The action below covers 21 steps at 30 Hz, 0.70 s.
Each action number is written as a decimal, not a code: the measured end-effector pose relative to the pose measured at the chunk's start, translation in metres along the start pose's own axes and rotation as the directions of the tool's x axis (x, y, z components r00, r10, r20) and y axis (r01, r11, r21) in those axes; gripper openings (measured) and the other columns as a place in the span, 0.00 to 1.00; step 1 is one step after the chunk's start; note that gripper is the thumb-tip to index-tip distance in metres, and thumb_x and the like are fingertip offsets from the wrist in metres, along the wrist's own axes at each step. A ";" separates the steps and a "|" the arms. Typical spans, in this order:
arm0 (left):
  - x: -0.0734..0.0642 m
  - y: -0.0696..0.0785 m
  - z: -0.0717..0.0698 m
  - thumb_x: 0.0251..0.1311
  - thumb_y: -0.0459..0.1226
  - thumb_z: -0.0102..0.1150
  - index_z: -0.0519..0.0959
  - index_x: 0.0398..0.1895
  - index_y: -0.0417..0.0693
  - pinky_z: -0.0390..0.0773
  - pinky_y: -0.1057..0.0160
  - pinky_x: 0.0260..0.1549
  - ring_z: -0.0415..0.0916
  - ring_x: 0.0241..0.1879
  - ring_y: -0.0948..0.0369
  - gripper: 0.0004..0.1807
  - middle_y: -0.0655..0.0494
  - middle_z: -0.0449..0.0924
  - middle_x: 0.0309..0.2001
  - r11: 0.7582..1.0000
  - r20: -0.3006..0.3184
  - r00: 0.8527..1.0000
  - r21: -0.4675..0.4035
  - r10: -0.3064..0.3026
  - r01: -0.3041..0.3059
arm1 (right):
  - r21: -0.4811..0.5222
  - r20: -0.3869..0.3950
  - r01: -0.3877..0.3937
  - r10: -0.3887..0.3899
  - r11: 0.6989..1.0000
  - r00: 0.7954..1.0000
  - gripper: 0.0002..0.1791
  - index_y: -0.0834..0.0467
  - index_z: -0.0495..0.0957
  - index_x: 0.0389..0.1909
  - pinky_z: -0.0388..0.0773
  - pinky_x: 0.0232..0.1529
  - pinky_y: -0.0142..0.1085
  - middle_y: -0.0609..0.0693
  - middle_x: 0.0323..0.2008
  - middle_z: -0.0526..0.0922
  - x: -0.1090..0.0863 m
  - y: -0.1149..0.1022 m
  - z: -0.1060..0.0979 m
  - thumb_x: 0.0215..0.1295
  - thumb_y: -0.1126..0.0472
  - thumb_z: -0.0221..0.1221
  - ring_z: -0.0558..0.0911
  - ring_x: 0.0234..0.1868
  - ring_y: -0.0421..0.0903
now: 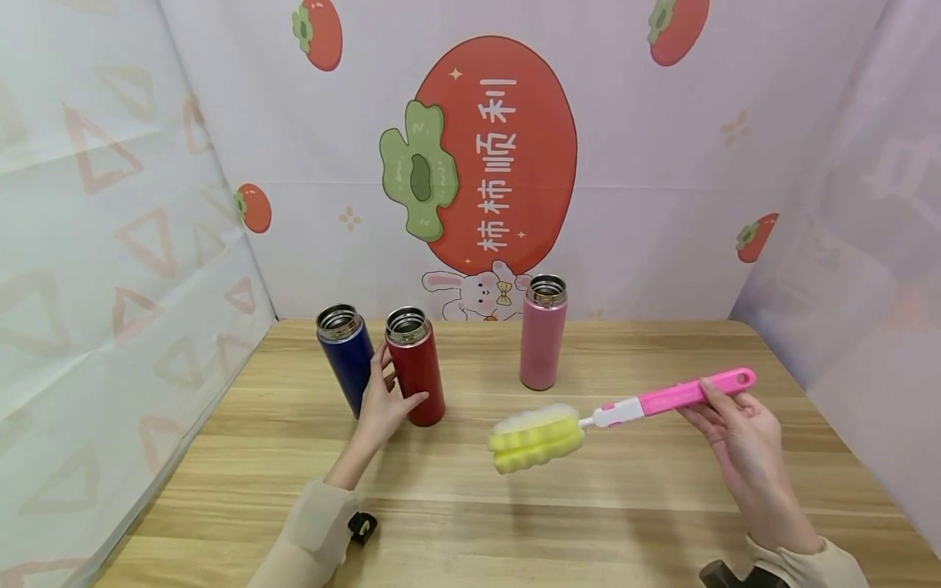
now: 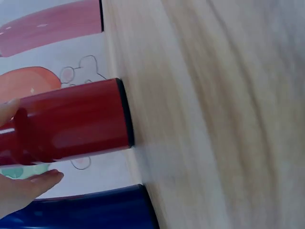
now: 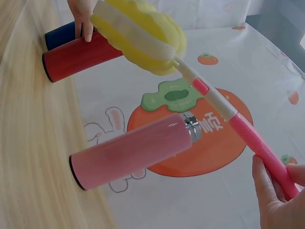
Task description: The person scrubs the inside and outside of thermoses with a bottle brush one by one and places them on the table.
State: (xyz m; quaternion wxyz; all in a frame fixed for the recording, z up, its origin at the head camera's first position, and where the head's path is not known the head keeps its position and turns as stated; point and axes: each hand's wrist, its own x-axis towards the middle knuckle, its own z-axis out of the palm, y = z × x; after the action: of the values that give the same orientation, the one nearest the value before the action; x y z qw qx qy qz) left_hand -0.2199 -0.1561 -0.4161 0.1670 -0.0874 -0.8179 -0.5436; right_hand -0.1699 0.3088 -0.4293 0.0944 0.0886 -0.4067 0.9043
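Observation:
A red bottle [image 1: 419, 371], lidless, stands on the wooden table. My left hand [image 1: 385, 398] is around its left side, the thumb across its front and the fingers in the gap beside a blue bottle [image 1: 349, 359]. In the left wrist view, a fingertip [image 2: 52, 177] shows apart from the red bottle's wall. My right hand [image 1: 746, 433] pinches the pink handle of a bottle brush [image 1: 537, 438] between thumb and fingers. The brush is held above the table, its yellow-and-white sponge head pointing left. Farther back stands an open pink bottle [image 1: 541, 347].
The wooden table [image 1: 456, 523] meets a patterned cloth backdrop [image 1: 639, 245] behind the bottles. Cloth walls also rise at the left and right. A black wrist strap piece [image 1: 363, 527] shows beside the left sleeve.

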 end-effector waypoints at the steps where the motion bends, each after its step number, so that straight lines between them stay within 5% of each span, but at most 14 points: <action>1: -0.002 0.002 -0.001 0.39 0.28 0.68 0.45 0.67 0.51 0.64 0.46 0.51 0.65 0.54 0.42 0.53 0.39 0.59 0.59 1.000 -0.014 1.000 0.010 0.001 -0.001 | 0.004 -0.010 -0.003 0.004 1.000 1.000 0.12 0.72 0.69 0.46 0.69 0.46 0.46 0.68 0.39 0.77 0.002 0.001 -0.006 0.61 0.74 0.47 0.78 0.42 0.58; 6: -0.015 0.019 -0.003 0.45 0.30 0.64 0.52 0.64 0.46 0.65 0.47 0.50 0.67 0.51 0.43 0.43 0.39 0.62 0.56 1.000 -0.103 0.995 0.011 -0.002 0.004 | -0.018 -0.043 0.010 -0.011 1.000 0.999 0.16 0.70 0.66 0.51 0.67 0.48 0.48 0.68 0.44 0.75 0.016 0.015 -0.052 0.63 0.72 0.46 0.75 0.47 0.61; 11: -0.027 0.037 -0.003 0.47 0.27 0.61 0.62 0.57 0.35 0.67 0.46 0.46 0.71 0.45 0.44 0.31 0.37 0.67 0.51 0.994 -0.203 0.974 0.002 0.104 -0.106 | -0.032 -0.059 0.022 -0.024 0.999 0.998 0.19 0.70 0.63 0.55 0.66 0.49 0.48 0.68 0.46 0.74 0.023 0.020 -0.075 0.62 0.71 0.48 0.71 0.50 0.62; 17: -0.039 0.071 0.005 0.44 0.20 0.59 0.68 0.47 0.27 0.71 0.47 0.40 0.73 0.41 0.43 0.23 0.34 0.72 0.44 0.943 -0.181 0.929 -0.017 0.323 -0.332 | -0.003 -0.046 0.036 -0.036 0.999 0.998 0.16 0.70 0.67 0.51 0.68 0.48 0.46 0.67 0.45 0.75 0.025 0.009 -0.073 0.63 0.72 0.46 0.75 0.48 0.60; 18: -0.040 0.076 0.007 0.43 0.19 0.59 0.69 0.46 0.26 0.71 0.47 0.39 0.73 0.40 0.43 0.22 0.34 0.72 0.42 0.929 -0.160 0.918 -0.020 0.362 -0.370 | 0.015 -0.052 0.032 -0.031 0.999 0.998 0.14 0.70 0.69 0.49 0.69 0.47 0.45 0.66 0.43 0.77 0.020 0.001 -0.053 0.63 0.73 0.46 0.76 0.46 0.58; 21: -0.040 0.082 0.016 0.40 0.17 0.59 0.70 0.42 0.26 0.73 0.49 0.36 0.73 0.37 0.44 0.21 0.35 0.73 0.40 0.892 -0.099 0.890 -0.034 0.446 -0.451 | 0.032 -0.018 0.063 -0.063 0.997 0.998 0.12 0.70 0.71 0.46 0.71 0.45 0.44 0.65 0.40 0.78 0.017 -0.006 -0.038 0.63 0.73 0.46 0.78 0.43 0.56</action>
State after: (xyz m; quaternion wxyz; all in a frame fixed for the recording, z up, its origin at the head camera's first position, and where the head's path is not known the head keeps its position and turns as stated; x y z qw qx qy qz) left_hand -0.1591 -0.1071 -0.3657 0.3212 -0.2543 -0.7519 -0.5166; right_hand -0.1880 0.3432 -0.4461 0.1248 0.0950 -0.3880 0.9082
